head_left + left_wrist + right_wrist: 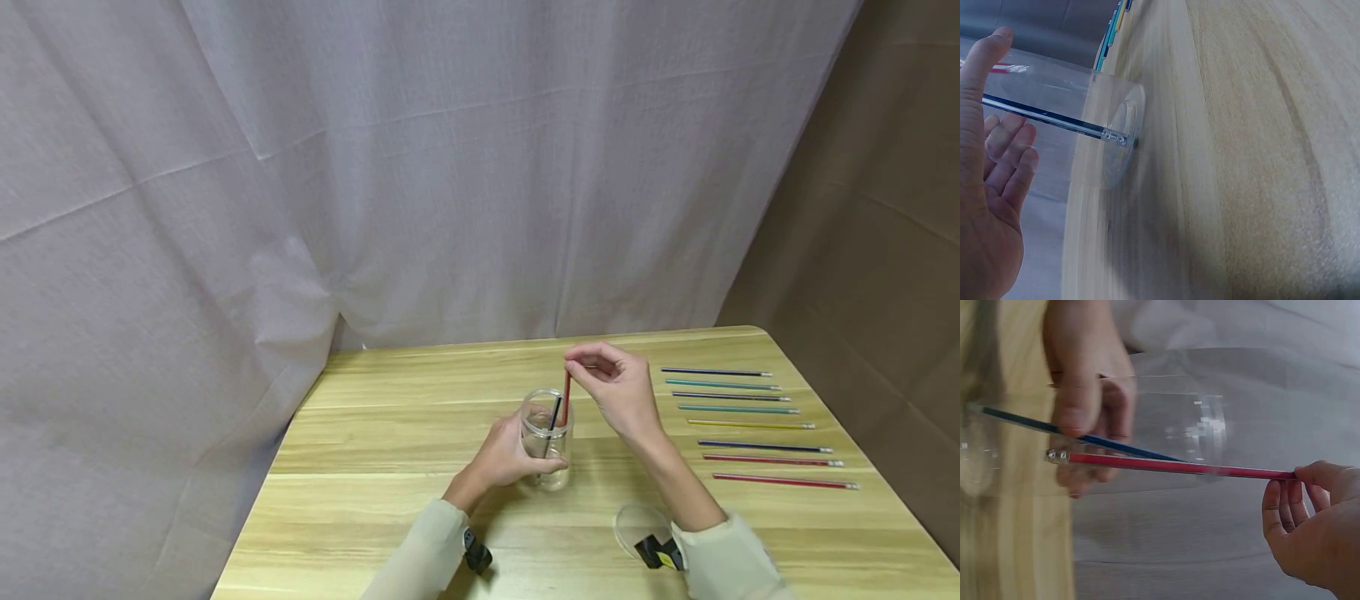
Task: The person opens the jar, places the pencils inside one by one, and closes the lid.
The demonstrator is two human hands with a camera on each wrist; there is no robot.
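My left hand (508, 454) grips a clear plastic jar (556, 479) around its side, thumb across the front. Inside the jar leans a dark blue pencil (1047, 117), its metal-capped end down at the jar's bottom. With thumb and fingertips, my right hand (618, 392) pinches a red pencil (1166, 465) by its upper end, above the jar's mouth. The red pencil's lower part is inside the jar, and its silvery end hangs above the bottom in the right wrist view.
To the right, several pencils lie in a spaced column, among them a yellow pencil (750, 424) and a red one (783, 481). A clear round lid (628, 521) lies near my right sleeve on the wooden table (360, 467). A grey curtain (465, 183) hangs behind.
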